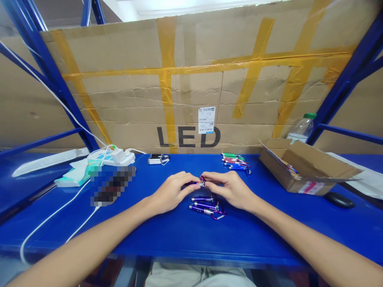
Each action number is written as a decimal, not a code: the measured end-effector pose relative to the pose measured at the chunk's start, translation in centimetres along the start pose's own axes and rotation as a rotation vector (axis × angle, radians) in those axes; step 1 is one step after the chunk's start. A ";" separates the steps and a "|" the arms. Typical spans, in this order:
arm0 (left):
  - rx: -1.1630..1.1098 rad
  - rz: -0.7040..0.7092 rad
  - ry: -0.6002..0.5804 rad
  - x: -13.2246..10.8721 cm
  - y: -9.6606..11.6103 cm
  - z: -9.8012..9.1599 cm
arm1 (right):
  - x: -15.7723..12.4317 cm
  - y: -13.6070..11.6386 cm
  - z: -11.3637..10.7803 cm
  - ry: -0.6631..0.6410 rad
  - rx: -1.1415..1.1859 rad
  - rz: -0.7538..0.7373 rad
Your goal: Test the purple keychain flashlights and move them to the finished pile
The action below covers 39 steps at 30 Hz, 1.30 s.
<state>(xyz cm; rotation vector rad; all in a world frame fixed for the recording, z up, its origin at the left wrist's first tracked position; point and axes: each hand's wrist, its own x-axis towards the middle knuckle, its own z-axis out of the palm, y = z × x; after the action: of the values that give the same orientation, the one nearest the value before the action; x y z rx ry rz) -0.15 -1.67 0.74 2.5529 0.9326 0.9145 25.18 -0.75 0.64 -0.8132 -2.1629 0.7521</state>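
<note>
Above the middle of the table, my left hand (pixel 173 192) pinches the body of a small purple keychain flashlight (pixel 201 184). At the silver end of the same flashlight, the fingers of my right hand (pixel 230 188) are closed around its purple carabiner clip; the exact grip is partly hidden. Just below my hands lie several more purple keychain flashlights (pixel 203 206), side by side, with clips to the right. Farther back sit a group of black and silver ones (pixel 157 159) on the left, and green, red and blue ones (pixel 235 161) on the right.
An open cardboard box (pixel 305 169) stands at the right, beside a black computer mouse (pixel 339 200) and a plastic bottle (pixel 302 127). On the left are a white power strip (pixel 115 157), cables, a tissue pack (pixel 76 175) and a blurred-out item. A large carton (pixel 134 99) forms the back.
</note>
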 end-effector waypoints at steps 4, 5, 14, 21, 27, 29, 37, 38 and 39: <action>0.006 -0.006 -0.004 0.0 0.1 0.0 | -0.2 -0.3 -0.2 0.004 -0.092 -0.044; 0.009 -0.009 -0.002 0.0 0.1 0.1 | -0.2 -0.3 -0.2 0.012 -0.103 -0.050; -0.005 -0.001 0.046 0.0 -0.2 -0.1 | -0.3 0.6 0.2 0.100 -0.140 -0.064; -0.012 0.001 0.036 0.0 -0.1 0.0 | -0.3 0.7 0.2 0.122 -0.152 -0.066; -0.020 0.006 0.036 0.0 0.1 0.0 | -0.5 0.5 0.3 0.126 -0.166 -0.084; -0.024 0.005 0.038 0.0 0.1 0.0 | -0.5 0.3 0.2 0.125 -0.173 -0.092; -0.178 -0.079 0.023 0.1 0.1 0.1 | -0.5 0.1 0.2 0.123 -0.200 -0.135; -0.222 -0.097 0.018 0.2 0.1 0.1 | -0.6 0.1 0.2 0.126 -0.200 -0.139; -0.263 -0.117 0.012 0.2 0.1 0.1 | -0.6 0.2 0.2 0.126 -0.199 -0.140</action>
<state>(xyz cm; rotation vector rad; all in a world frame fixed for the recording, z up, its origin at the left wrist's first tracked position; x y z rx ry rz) 0.10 -1.62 0.87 2.2509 0.8902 0.9510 25.40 -1.12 0.13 -0.7770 -2.1772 0.4094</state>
